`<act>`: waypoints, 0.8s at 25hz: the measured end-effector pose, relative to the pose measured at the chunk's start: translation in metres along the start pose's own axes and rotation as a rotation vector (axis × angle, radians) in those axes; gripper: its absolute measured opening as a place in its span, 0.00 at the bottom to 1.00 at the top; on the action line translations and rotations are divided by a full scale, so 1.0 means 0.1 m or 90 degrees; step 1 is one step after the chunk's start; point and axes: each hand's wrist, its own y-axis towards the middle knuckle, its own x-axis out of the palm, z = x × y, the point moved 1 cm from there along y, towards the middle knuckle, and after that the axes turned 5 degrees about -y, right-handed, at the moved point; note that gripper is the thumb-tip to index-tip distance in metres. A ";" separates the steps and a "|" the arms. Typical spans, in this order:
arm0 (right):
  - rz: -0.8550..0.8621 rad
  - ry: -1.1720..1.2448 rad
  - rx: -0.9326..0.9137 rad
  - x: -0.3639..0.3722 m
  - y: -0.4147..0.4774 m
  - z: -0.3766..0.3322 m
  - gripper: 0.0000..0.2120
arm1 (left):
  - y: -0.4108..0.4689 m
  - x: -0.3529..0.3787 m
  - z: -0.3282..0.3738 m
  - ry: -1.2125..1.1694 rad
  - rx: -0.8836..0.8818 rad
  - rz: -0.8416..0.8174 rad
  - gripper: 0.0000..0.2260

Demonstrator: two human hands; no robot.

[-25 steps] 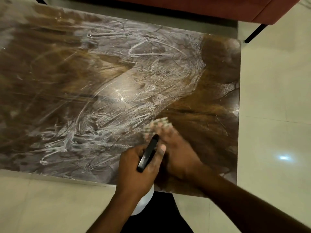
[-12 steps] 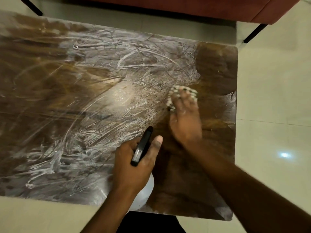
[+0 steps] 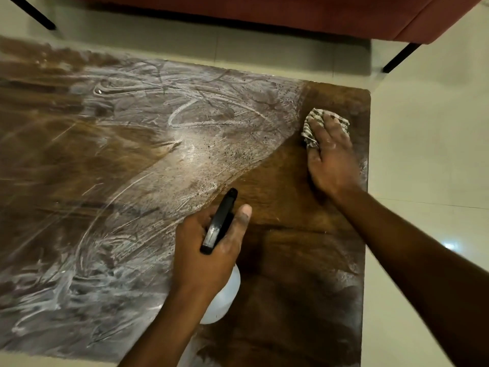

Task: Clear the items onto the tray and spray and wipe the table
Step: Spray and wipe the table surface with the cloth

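**Cloth at the far right corner, bottle held over the near edge**

The right hand (image 3: 330, 157) lies palm down with its fingers stretched out over a checked cloth (image 3: 311, 122), pressing it onto the table (image 3: 291, 274). The cloth is bunched under the fingertips and shows beyond them and to their left. Around this hand the wood is dark and bare. Just to its right runs the table's edge, and beyond that the pale tiled floor (image 3: 428, 133).

The left hand (image 3: 209, 250), nearer the body and to the left of the right one, is wrapped around the neck of a spray bottle (image 3: 221, 298), with the thumb raised beside the black trigger head (image 3: 220, 221). The nozzle points away from the person. The bottle's white, rounded body hangs below the hand. The palm covers most of it and its wall looks cloudy, so how much liquid it holds cannot be told.

From this hand leftward and away, whitish smeared streaks (image 3: 127, 186) cover the tabletop in arcs and swirls. Past the table's far edge stands red-brown furniture (image 3: 291, 11) on a black leg (image 3: 401, 58).
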 end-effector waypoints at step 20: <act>-0.086 -0.003 -0.228 0.17 0.71 -0.75 0.35 | 0.89 0.25 0.37 -0.046 0.021 0.018 0.23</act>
